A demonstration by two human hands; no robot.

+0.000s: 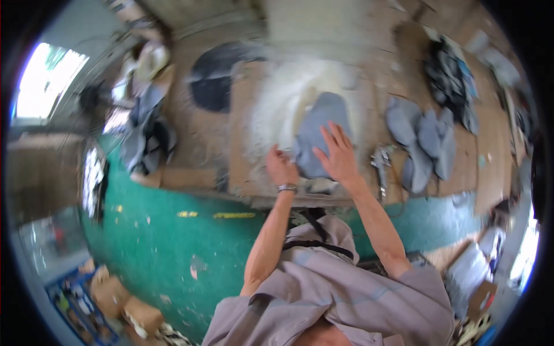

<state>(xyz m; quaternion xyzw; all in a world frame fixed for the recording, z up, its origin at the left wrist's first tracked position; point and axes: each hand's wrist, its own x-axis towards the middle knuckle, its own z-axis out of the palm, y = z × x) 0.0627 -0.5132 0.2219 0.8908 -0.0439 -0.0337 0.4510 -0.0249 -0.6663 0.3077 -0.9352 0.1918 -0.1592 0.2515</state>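
A grey, sole-shaped flat piece (314,130) lies on a board coated with pale residue (271,109), straight in front of me. My right hand (339,155) rests on the piece's right side, fingers spread and stretched out. Beside its lower left edge is my left hand (281,167), a metal watch on the wrist. The fingers of that hand are curled in; I cannot make out what is between them, if anything. A small greyish scrap (320,185) lies at the board's near edge.
Right of the board sit a metal tool resembling a spray gun (381,164) and several grey sole-shaped pieces (416,141). Dark bundled material (444,75) lies behind them. More grey and black pieces (149,135) are piled at left. A black round patch (216,78) marks the cardboard-covered table.
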